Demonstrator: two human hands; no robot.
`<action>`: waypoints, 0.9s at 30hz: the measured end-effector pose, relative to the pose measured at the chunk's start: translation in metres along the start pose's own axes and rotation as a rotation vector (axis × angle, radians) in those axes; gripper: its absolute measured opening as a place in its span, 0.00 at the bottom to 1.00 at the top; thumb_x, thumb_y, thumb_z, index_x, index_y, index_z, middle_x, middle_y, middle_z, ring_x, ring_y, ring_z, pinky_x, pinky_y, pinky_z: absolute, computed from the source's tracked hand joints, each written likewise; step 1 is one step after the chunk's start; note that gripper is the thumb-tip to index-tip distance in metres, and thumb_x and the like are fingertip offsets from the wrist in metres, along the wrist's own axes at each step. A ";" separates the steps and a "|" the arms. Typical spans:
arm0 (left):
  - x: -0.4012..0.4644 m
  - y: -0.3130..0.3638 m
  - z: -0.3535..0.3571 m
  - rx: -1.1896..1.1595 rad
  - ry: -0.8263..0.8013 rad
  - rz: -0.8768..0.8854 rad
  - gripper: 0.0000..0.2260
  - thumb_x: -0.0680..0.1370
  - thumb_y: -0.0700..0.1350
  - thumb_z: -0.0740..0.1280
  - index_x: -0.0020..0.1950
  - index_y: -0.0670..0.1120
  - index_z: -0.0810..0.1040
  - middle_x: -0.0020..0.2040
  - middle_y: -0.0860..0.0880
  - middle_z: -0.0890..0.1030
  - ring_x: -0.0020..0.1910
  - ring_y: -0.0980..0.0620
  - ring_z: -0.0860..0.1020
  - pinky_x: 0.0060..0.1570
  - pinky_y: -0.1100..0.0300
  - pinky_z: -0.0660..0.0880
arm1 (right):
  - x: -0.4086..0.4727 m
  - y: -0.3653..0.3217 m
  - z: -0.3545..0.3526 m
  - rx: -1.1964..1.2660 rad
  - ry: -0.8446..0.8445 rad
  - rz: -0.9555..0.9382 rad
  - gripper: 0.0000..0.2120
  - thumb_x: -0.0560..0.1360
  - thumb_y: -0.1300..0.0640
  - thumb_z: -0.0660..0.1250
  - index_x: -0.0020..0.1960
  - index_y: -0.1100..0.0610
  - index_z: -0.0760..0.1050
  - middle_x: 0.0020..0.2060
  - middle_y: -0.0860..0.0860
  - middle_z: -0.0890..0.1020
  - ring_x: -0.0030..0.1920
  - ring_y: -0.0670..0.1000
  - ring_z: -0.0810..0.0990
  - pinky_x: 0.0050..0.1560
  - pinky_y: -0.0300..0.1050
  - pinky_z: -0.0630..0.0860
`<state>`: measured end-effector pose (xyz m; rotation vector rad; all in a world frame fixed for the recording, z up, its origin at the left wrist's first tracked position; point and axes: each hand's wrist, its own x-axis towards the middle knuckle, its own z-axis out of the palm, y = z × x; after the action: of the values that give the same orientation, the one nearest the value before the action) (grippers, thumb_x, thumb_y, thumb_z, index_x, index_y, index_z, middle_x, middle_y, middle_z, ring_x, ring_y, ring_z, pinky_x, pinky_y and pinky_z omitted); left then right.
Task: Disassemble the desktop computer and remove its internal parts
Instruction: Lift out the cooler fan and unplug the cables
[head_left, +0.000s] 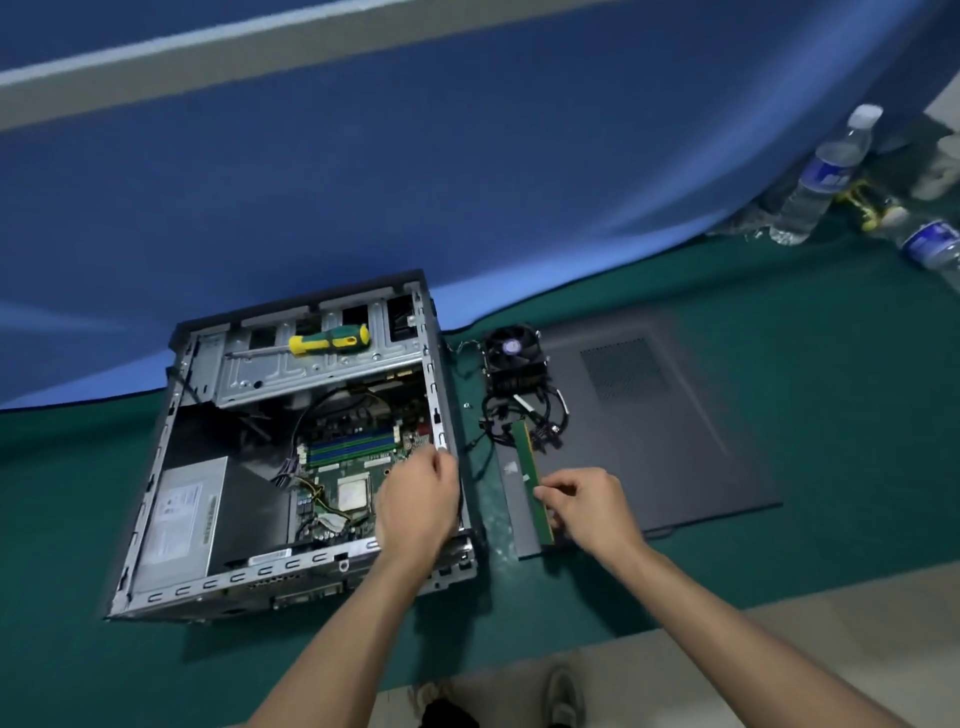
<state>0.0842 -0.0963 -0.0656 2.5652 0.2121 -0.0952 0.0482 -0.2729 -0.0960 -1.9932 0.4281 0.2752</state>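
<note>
The open desktop case (156, 499) lies on its side on the green mat, its motherboard (358, 462) and bare CPU (354, 491) exposed. My left hand (418, 501) hovers over the case's right edge with loosely curled fingers, and whether it touches the rim is hard to tell. My right hand (587, 506) pinches a green RAM stick (530, 467) that lies along the left edge of the grey side panel (675, 441). The removed cooler fan (511, 353) with its black cables (519, 415) sits at the panel's far left corner.
A yellow-green screwdriver (327, 340) rests on the drive cage inside the case. The power supply (179, 519) fills the case's near left corner. Two water bottles (826, 171) stand and lie at the far right. A blue curtain hangs behind the table.
</note>
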 end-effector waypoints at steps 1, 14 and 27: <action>0.000 0.000 0.001 0.015 0.012 0.004 0.15 0.80 0.44 0.56 0.33 0.50 0.68 0.25 0.53 0.70 0.21 0.58 0.65 0.17 0.69 0.59 | 0.004 0.003 0.008 -0.012 -0.025 0.028 0.03 0.74 0.58 0.71 0.43 0.54 0.83 0.26 0.45 0.81 0.25 0.42 0.77 0.29 0.40 0.75; 0.002 -0.006 0.003 0.045 0.105 0.033 0.15 0.77 0.45 0.57 0.30 0.51 0.66 0.24 0.53 0.71 0.22 0.58 0.65 0.23 0.64 0.58 | 0.053 0.020 0.073 -0.449 -0.166 0.056 0.08 0.75 0.59 0.68 0.38 0.55 0.75 0.35 0.51 0.81 0.38 0.52 0.80 0.40 0.46 0.77; 0.005 -0.006 -0.001 -0.174 -0.027 -0.105 0.16 0.79 0.44 0.57 0.30 0.48 0.67 0.25 0.54 0.68 0.22 0.56 0.64 0.24 0.64 0.60 | 0.037 -0.028 0.049 -0.224 -0.065 -0.086 0.15 0.79 0.49 0.61 0.34 0.49 0.71 0.29 0.45 0.77 0.31 0.45 0.75 0.35 0.42 0.68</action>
<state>0.0884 -0.0903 -0.0685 2.3778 0.3308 -0.1438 0.0927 -0.2248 -0.1087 -2.2083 0.2784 0.3453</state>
